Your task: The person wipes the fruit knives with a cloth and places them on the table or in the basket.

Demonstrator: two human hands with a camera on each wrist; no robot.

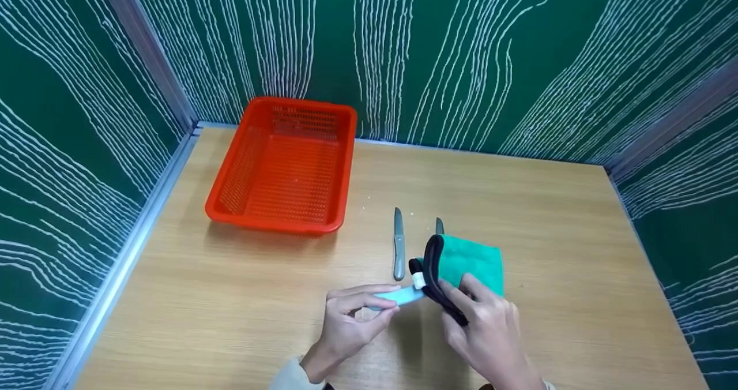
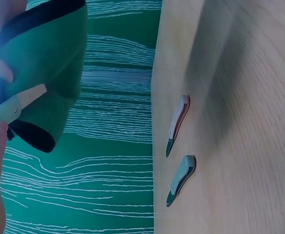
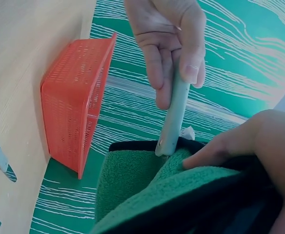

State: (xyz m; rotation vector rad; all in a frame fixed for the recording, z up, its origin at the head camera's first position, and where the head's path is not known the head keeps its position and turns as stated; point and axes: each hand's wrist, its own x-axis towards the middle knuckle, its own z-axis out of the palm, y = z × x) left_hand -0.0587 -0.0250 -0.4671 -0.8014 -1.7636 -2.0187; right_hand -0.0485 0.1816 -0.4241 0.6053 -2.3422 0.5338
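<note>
My left hand [image 1: 351, 319] pinches the pale turquoise handle of a small folding-type knife [image 1: 400, 295] between thumb and fingers. In the left wrist view the knife's short blade [image 2: 33, 94] lies against a green cloth [image 2: 59, 53] with black edging. My right hand [image 1: 490, 327] grips this folded cloth, thumb and fingers on its black-edged side. From the right wrist view, the handle [image 3: 174, 117] points into the cloth fold, which hides the blade. A second knife [image 1: 399, 248] lies on the table just beyond my hands. The cloth partly covers a third knife [image 1: 440, 226] in the head view.
A red perforated plastic basket [image 1: 288, 227] stands at the back left of the wooden table [image 1: 167, 297]. Small white crumbs lie near the knives. Green panels [image 1: 334, 44] with white wavy lines enclose the table at the back and sides.
</note>
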